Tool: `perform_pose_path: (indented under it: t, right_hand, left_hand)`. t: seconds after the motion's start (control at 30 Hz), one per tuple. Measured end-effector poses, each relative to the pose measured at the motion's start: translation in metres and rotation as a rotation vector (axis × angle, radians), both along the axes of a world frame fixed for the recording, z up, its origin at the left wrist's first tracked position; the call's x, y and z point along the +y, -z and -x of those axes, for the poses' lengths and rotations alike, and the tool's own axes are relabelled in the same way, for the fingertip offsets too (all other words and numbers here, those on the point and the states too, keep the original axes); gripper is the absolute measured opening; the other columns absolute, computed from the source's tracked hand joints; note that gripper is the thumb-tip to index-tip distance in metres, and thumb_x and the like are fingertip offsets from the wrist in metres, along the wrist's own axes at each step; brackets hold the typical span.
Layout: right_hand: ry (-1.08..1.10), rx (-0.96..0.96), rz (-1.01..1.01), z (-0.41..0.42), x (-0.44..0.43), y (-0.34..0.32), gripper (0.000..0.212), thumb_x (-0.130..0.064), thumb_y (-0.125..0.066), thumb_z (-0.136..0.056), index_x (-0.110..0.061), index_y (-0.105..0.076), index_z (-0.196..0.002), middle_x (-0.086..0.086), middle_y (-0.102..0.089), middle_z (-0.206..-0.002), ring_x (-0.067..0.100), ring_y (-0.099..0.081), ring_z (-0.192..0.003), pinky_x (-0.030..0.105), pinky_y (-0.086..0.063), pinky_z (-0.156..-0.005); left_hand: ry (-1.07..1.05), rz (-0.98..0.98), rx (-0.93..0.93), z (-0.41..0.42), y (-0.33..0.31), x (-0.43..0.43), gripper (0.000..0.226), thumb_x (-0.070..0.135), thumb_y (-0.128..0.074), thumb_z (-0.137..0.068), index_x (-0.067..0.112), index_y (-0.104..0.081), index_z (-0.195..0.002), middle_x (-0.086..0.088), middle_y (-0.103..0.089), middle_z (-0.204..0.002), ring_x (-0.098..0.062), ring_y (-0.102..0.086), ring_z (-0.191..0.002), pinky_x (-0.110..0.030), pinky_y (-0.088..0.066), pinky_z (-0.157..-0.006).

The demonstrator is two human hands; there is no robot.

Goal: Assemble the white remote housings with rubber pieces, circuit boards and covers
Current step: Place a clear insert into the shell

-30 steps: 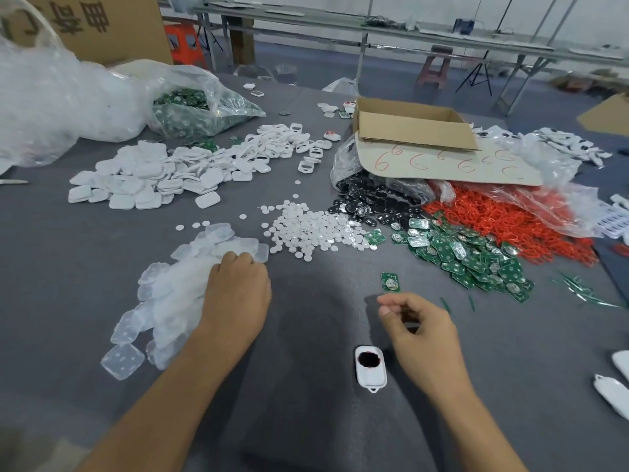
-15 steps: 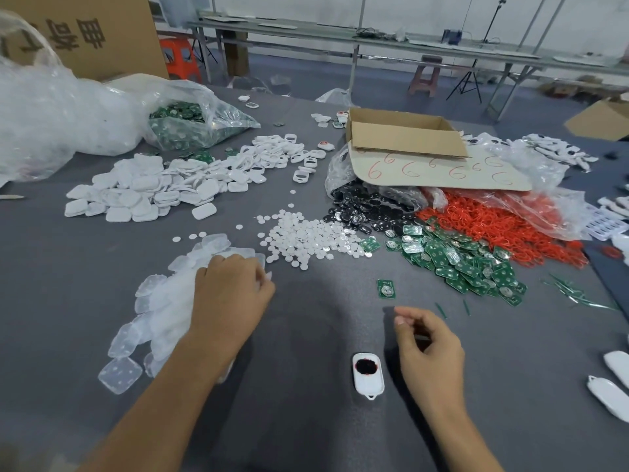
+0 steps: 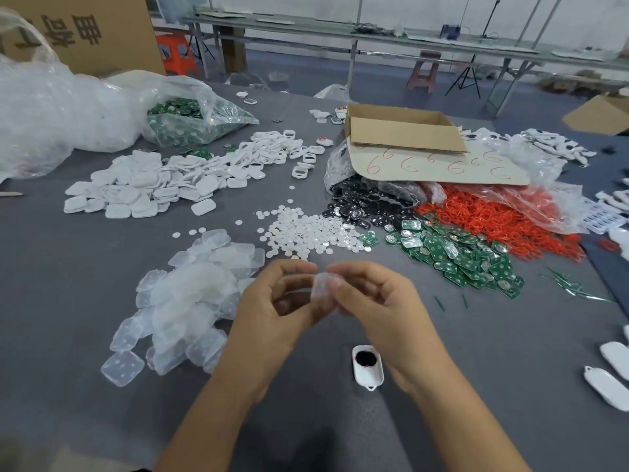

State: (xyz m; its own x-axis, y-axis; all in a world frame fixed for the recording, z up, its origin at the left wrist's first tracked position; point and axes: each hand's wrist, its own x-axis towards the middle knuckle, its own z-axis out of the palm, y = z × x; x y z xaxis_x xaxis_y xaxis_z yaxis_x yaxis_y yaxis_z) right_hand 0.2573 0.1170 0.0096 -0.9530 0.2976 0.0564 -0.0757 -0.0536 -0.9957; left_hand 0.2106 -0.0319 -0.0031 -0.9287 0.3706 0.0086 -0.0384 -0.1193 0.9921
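A clear rubber piece (image 3: 321,288) is held in the air between both hands, above the grey counter (image 3: 85,267) and just beyond the white housing (image 3: 368,367). The left hand (image 3: 272,311) grips the piece's left edge with its fingers (image 3: 291,269) curled over it and the thumb beneath. The right hand (image 3: 377,301) pinches the right edge, its thumb on the near face and its fingers (image 3: 357,270) curled behind. The piece is blurred, so its exact tilt cannot be told. The housing lies flat on the counter, open side up, with a dark round part seated in it, close below the right wrist. To the left of the hands is a heap of more clear rubber pieces (image 3: 190,294). Farther back lie small white discs (image 3: 306,233), and beyond them to the left a spread of white covers (image 3: 143,189). To the right are green circuit boards (image 3: 459,257), with black buttons (image 3: 360,206) and red rings (image 3: 493,219) behind them. A cardboard box (image 3: 401,127) sits at the back, and a plastic bag of boards (image 3: 190,120) lies far left.
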Motion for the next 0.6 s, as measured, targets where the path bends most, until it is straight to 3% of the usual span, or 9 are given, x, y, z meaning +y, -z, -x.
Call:
perform_pose_path:
  t: [0.27, 0.4, 0.5, 0.6]
  right_hand:
    - [0.002, -0.08, 0.018, -0.021, 0.024, 0.011, 0.008, -0.002, -0.068, -0.092, -0.006, -0.072, -0.097, 0.012, -0.077, -0.085, 0.015, -0.071, -0.072, 0.021, -0.054, -0.067]
    - [0.056, -0.156, -0.038, -0.028, 0.036, 0.018, 0.006, -0.003, -0.069, -0.091, -0.008, -0.073, -0.09, 0.012, -0.07, -0.077, 0.017, -0.061, -0.067, 0.024, -0.052, -0.065]
    - [0.072, -0.222, -0.094, -0.032, 0.043, 0.025, 0.009, -0.002, -0.069, -0.091, -0.007, -0.074, -0.085, 0.007, -0.065, -0.067, 0.014, -0.056, -0.06, 0.026, -0.05, -0.064]
    - [0.063, -0.31, -0.217, -0.037, 0.052, 0.038, 0.012, -0.005, -0.07, -0.091, -0.009, -0.075, -0.081, 0.005, -0.062, -0.063, 0.014, -0.054, -0.058, 0.029, -0.046, -0.064]
  left_hand:
    - [0.01, 0.074, -0.018, -0.024, 0.011, 0.013, 0.036, 0.011, -0.082, -0.084, 0.029, -0.067, -0.111, 0.001, -0.078, -0.092, -0.009, -0.075, -0.089, -0.012, -0.052, -0.074]
    - [0.04, 0.19, 0.045, -0.031, 0.026, 0.022, 0.033, 0.019, -0.08, -0.087, 0.036, -0.064, -0.111, 0.008, -0.078, -0.088, -0.004, -0.073, -0.084, -0.011, -0.05, -0.072]
    - [0.03, 0.306, 0.141, -0.037, 0.045, 0.023, 0.044, 0.028, -0.083, -0.083, 0.044, -0.059, -0.116, 0.016, -0.075, -0.099, -0.001, -0.069, -0.096, -0.012, -0.049, -0.08]
    - [0.081, 0.546, 0.314, -0.044, 0.067, 0.02, 0.08, 0.05, -0.088, -0.068, 0.054, -0.044, -0.135, 0.033, -0.054, -0.123, 0.01, -0.045, -0.121, -0.007, -0.037, -0.094]
